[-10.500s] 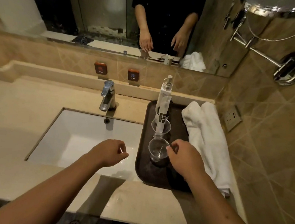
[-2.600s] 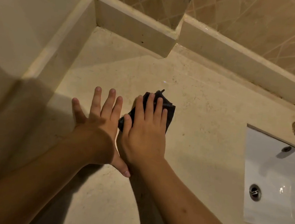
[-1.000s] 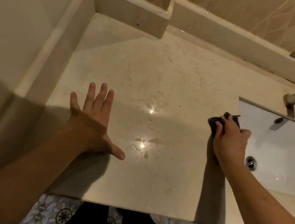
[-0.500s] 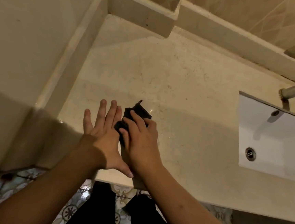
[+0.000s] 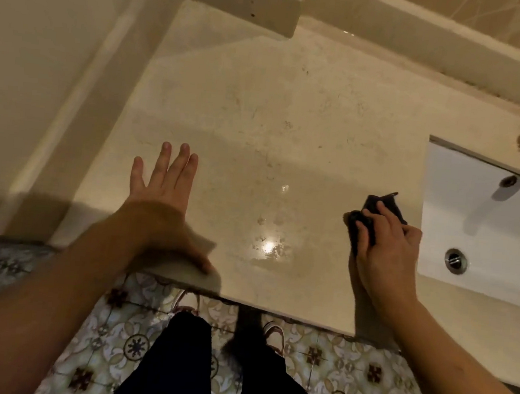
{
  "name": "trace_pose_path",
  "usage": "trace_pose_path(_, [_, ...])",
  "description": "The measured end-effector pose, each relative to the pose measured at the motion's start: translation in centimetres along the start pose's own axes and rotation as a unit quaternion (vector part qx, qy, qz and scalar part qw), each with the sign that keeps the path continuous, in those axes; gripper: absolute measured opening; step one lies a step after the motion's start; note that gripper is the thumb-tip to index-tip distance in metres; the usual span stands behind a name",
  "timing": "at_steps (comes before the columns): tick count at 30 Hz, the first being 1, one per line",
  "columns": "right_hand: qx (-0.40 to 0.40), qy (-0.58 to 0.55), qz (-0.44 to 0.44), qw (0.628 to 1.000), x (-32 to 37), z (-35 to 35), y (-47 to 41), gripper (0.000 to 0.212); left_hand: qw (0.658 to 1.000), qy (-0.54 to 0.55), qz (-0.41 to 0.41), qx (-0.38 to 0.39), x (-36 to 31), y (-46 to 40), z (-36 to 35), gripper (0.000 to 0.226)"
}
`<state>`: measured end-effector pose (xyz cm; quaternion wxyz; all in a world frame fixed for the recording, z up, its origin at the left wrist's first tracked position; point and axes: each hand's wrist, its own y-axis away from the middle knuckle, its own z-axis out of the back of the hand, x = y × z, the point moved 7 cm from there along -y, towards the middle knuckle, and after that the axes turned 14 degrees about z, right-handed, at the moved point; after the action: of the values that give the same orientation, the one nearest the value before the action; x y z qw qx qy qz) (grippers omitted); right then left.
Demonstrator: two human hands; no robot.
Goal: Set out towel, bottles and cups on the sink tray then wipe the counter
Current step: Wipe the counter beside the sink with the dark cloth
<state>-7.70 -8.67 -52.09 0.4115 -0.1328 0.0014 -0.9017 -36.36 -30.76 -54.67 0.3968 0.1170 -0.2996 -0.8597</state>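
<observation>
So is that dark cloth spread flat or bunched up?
Bunched up: the dark cloth sits crumpled under the right hand's curled fingers, on the counter.

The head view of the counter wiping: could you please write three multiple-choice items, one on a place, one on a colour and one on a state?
1. Where is the cloth?
A. beside the sink's left edge
B. in the basin
C. on the floor

2. What colour is the cloth?
A. white
B. dark
C. yellow

3. How is the left hand?
A. fisted
B. holding a cup
C. flat, fingers spread

Answers:
1 A: the right hand presses the cloth onto the counter just left of the sink.
2 B: it looks near black.
3 C: the left hand lies open and empty.
</observation>
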Motion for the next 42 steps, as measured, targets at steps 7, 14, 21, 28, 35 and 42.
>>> trace_pose_path(7, [-0.123, -0.161, -0.045, 0.978, -0.7, 3.0, -1.5, 0.029, 0.996, 0.080, 0.019, -0.023, -0.9, 6.3, -1.0, 0.170])
trace_pose_path(14, [0.053, -0.152, 0.256, 0.953, 17.3, -2.6, 0.2, 0.043, 0.994, 0.077, 0.074, -0.027, -4.1, 6.8, -4.8, 0.176])
trace_pose_path(21, [0.057, -0.101, 0.282, 0.952, 15.7, -4.3, 3.3, 0.026, 0.992, 0.078, 0.078, -0.062, -3.4, 5.5, -5.6, 0.170])
trace_pose_path(28, [0.021, -0.045, 0.182, 0.982, 4.4, -1.0, 5.4, 0.027, 0.990, 0.084, 0.077, -0.077, -3.5, 5.6, -5.7, 0.174])
trace_pose_path(35, [0.090, 0.066, -0.010, 0.994, -7.8, 3.4, 5.7, 0.026, 0.987, 0.104, 0.058, -0.110, -3.2, 5.8, -5.5, 0.171])
trace_pose_path(42, [-0.039, -0.040, 0.079, 0.995, -0.1, 7.2, 2.4, 0.021, 0.987, 0.119, 0.048, -0.098, -3.3, 6.4, -5.0, 0.172])
